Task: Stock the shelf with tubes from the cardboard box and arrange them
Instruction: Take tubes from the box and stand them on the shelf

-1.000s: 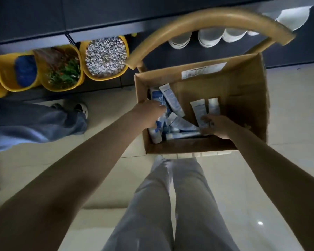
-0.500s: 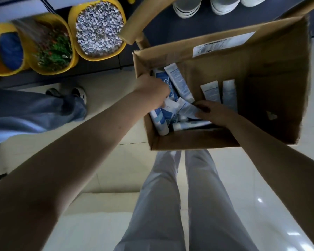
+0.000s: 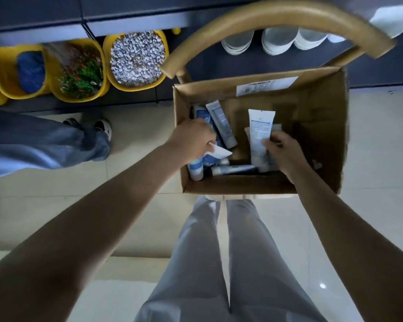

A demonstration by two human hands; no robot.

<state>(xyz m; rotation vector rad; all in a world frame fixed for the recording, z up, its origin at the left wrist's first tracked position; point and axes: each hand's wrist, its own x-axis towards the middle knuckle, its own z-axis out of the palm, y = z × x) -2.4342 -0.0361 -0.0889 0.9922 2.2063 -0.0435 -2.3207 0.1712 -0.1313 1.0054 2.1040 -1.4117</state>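
Head view looks down along both bare forearms into an open cardboard box, which sits just beyond the person's pale trousers.

The right hand is inside the box. Its thumb and fingers pinch the lower half of a white tube, which stands almost upright with its flat crimped end on top.

The left hand reaches in at the box's left wall with its fingers curled downward. It seems to grasp a blue-and-white tube whose flat end juts out to the right from under the palm, though the back of the hand hides the fingertips.

Just beyond the left hand, leaning tubes rest toward the far left corner. Between the two hands and lower down, a lying tube stretches across the box floor.

Past both hands, a curved wooden chair back arches over the far edge of the box. Stacked white bowls sit behind it.

Beyond and to the left of the left hand runs a dark shelf, with yellow baskets below it. One basket holds pale pebbles, another greenery and another something blue.

Left of the left forearm, another person's jeans leg and shoes stand on the light tiled floor.
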